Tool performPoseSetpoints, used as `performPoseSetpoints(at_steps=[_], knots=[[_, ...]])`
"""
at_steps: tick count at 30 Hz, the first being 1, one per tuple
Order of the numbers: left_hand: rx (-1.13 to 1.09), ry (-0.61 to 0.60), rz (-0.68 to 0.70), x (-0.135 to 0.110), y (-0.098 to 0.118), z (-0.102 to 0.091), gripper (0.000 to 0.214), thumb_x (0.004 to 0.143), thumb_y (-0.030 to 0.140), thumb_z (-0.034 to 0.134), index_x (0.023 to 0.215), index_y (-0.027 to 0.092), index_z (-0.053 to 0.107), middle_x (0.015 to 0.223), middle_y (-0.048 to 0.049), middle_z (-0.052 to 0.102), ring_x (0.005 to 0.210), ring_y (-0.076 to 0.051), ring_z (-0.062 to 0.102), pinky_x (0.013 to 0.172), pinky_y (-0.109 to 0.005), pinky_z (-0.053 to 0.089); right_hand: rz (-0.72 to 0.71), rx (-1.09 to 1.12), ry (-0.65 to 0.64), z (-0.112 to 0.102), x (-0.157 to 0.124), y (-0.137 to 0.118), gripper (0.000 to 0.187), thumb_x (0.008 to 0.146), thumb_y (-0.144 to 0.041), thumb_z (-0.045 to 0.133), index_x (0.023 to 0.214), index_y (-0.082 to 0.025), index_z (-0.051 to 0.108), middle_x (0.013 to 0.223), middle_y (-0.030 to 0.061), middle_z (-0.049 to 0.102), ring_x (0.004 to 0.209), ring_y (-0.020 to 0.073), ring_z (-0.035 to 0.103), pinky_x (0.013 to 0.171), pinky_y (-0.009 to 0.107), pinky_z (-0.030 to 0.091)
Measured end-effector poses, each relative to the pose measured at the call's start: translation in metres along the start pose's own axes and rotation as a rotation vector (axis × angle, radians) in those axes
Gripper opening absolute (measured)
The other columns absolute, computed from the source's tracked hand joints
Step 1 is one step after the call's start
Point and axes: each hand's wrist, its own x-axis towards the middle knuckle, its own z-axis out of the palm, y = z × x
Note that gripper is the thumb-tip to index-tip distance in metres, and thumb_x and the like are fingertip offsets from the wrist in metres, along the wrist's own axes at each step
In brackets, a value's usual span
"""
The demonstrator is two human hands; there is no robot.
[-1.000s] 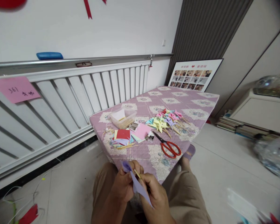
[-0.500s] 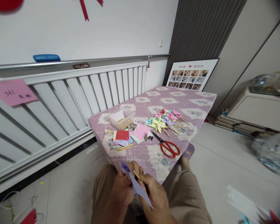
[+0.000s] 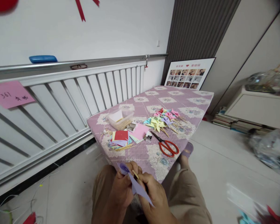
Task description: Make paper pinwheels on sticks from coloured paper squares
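My left hand [image 3: 124,183] pinches a purple paper pinwheel [image 3: 138,188], with one blade curled over and the others hanging toward my lap. My right hand [image 3: 151,191] is closed on a thin wooden stick [image 3: 135,174], whose tip pokes out beside the paper. Both hands meet above my knees; the fingers hide where stick and paper come together. Just ahead on the bed lie red-handled scissors [image 3: 168,148], blades pointing away to the left. Beyond them is a heap of finished paper pinwheels [image 3: 158,123] on sticks, yellow, pink, purple and blue.
Left of the scissors are a stack of coloured paper squares [image 3: 120,136], loose sticks [image 3: 124,147], a pink sheet [image 3: 140,131] and a clear plastic box [image 3: 121,124]. A white radiator [image 3: 84,90] runs along the wall. A photo board [image 3: 189,73] leans at the far end.
The whole view has shifted slightly. Both hands keep their hold on the purple pinwheel and the stick, with hardly any movement.
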Motion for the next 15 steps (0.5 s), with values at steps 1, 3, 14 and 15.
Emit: performPoseSetpoints(at_steps=[1,3,14,15], knots=[[0.004,-0.007,-0.001,0.0,0.0,0.0,0.028,0.071,0.033,0.069,0.061,0.019,0.048,0.063,0.0039,0.038,0.06,-0.011,0.04,0.059,-0.023,0.039,-0.005,-0.002,-0.004,0.0,0.0,0.0,0.017,0.086,-0.009,0.042,0.091,-0.023,0.05,0.069,-0.0028,0.06,0.057,0.0121,0.06,0.055,0.02,0.046],[0.011,-0.017,0.002,0.0,0.001,0.001,0.029,0.069,0.032,0.071,0.062,0.019,0.046,0.062,0.0044,0.037,0.057,-0.01,0.038,0.055,-0.022,0.038,-0.011,0.0,-0.02,0.001,-0.001,0.0,0.016,0.086,-0.01,0.043,0.091,-0.023,0.049,0.069,-0.0026,0.061,0.057,0.0125,0.061,0.055,0.021,0.046],[0.158,0.147,-0.026,-0.002,0.005,0.01,0.034,0.068,0.041,0.067,0.055,0.022,0.043,0.058,0.0036,0.035,0.053,-0.011,0.033,0.053,-0.026,0.033,-0.058,-0.038,-0.037,0.002,0.001,0.004,0.015,0.087,-0.01,0.043,0.091,-0.022,0.05,0.068,-0.0013,0.061,0.057,0.013,0.06,0.053,0.021,0.046],[0.167,0.152,-0.032,-0.002,0.005,0.01,0.032,0.068,0.041,0.068,0.056,0.022,0.044,0.058,0.0037,0.036,0.053,-0.011,0.033,0.053,-0.026,0.032,-0.053,-0.043,-0.041,0.002,0.001,0.004,0.014,0.087,-0.01,0.043,0.09,-0.022,0.05,0.067,-0.0012,0.061,0.057,0.013,0.06,0.053,0.021,0.046]])
